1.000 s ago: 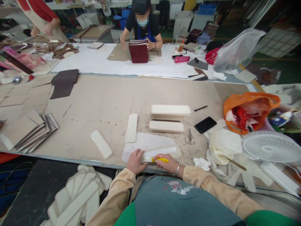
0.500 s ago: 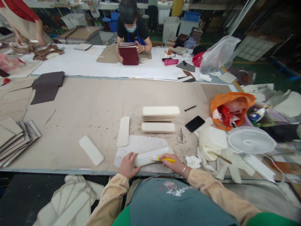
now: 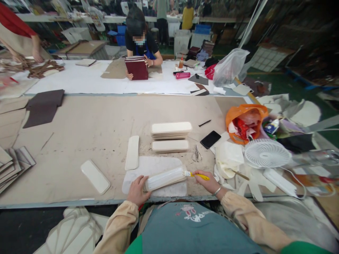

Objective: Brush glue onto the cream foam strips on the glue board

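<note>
A long cream strip with rounded ends (image 3: 165, 179) lies slightly tilted on a white sheet (image 3: 148, 164) near the table's front edge. Its top looks wet and shiny. My left hand (image 3: 138, 189) grips the strip's left end, thumb on the near side and fingers on the far side. My right hand (image 3: 208, 181) is closed around the yellow handle of a paintbrush (image 3: 200, 175). The brush's pale bristles touch the strip's right end. Behind the sheet sit two stacks of similar strips (image 3: 171, 127). One single strip (image 3: 131, 152) lies across the sheet's left corner, another (image 3: 95, 177) farther left.
To the right are small scissors (image 3: 196, 155), a black phone (image 3: 210, 140), a pen (image 3: 204, 123), a white tub (image 3: 230, 155), a white fan (image 3: 267, 153) and an orange bag (image 3: 233, 114). Folded panels (image 3: 16, 162) lie left. Across the table a co-worker holds maroon pieces (image 3: 137, 68).
My right hand has drawn the brush rightward along the strip to its right end. My left hand stays at the left end. The whole view has shifted slightly.
</note>
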Action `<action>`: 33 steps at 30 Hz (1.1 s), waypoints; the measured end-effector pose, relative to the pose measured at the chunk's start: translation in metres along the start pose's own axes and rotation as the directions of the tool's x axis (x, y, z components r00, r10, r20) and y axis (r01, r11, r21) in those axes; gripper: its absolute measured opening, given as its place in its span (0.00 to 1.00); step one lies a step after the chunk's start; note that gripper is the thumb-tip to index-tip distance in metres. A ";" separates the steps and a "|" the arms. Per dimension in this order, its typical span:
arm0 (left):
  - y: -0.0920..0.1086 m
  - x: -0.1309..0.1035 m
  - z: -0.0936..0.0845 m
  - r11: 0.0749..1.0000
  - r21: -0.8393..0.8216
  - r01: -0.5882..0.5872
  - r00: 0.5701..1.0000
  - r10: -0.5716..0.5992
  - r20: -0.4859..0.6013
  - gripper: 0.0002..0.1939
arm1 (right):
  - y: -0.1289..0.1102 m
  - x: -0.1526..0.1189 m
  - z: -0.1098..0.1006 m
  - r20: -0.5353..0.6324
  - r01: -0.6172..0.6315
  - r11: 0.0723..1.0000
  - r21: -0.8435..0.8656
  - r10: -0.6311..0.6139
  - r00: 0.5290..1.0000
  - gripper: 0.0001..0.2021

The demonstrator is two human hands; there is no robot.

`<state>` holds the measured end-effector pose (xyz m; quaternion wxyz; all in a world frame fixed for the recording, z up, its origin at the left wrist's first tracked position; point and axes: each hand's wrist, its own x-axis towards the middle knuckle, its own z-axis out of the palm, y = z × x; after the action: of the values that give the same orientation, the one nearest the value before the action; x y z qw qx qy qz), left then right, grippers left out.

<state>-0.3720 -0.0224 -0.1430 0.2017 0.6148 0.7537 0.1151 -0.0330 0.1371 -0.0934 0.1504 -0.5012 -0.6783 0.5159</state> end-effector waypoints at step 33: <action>-0.022 0.042 -0.045 0.949 0.041 0.313 0.943 -0.305 -0.134 0.28 | -0.014 -0.029 -0.005 -0.189 0.081 0.996 -0.023 -0.084 0.978 0.15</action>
<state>-0.4184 0.0174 -0.1190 0.1504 0.4866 0.8551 0.0975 -0.0240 0.1162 -0.0708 0.2319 -0.5206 -0.6849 0.4539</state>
